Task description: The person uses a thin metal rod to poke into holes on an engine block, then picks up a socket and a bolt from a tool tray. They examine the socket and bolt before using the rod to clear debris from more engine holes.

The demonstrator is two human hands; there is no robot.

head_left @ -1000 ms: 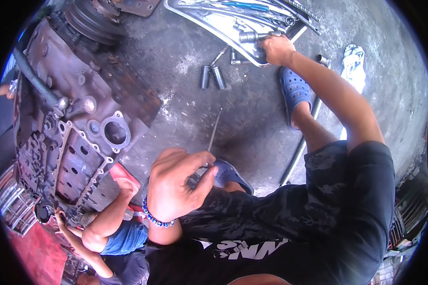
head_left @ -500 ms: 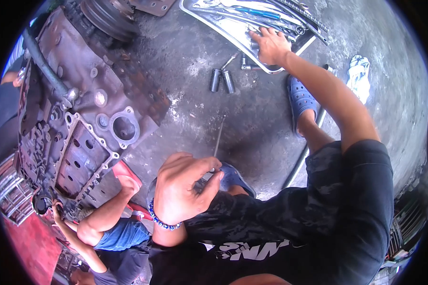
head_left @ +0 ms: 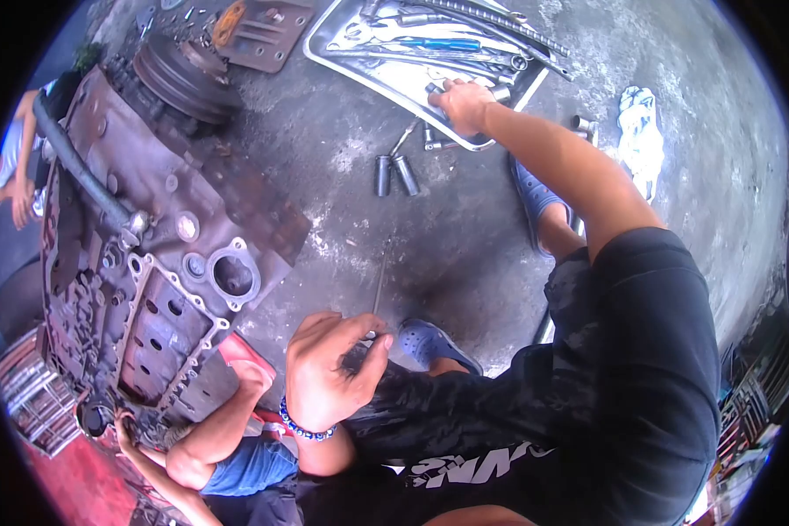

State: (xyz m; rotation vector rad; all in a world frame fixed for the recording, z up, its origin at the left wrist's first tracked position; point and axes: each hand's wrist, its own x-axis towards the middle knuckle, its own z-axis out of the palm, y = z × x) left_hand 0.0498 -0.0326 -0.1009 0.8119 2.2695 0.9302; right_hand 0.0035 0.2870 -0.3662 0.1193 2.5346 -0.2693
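My left hand [head_left: 335,368], with a blue beaded bracelet on its wrist, pinches a thin metal rod [head_left: 380,285] that points away over the floor. At the near corner of a metal tray [head_left: 373,89], my right hand [head_left: 465,107] has its fingers curled round a small metal piece [head_left: 433,88], largely covered by the fingers. Wrenches and a blue-handled tool [head_left: 438,44] lie in the tray. Two dark cylindrical sockets [head_left: 394,175] rest on the floor just outside it, near a small metal fitting [head_left: 437,140].
A large rusty engine block [head_left: 162,298] fills the left side, with a ribbed pulley [head_left: 188,79] behind it. Another person's bent leg [head_left: 219,438] and hands are at lower left; a further person's hands show at far left. A white cloth [head_left: 640,136] lies at right.
The view has shifted, so the tray and engine sit differently in it. My right hand's spread fingers have curled in round the small piece. My left hand keeps its pinch on the rod.
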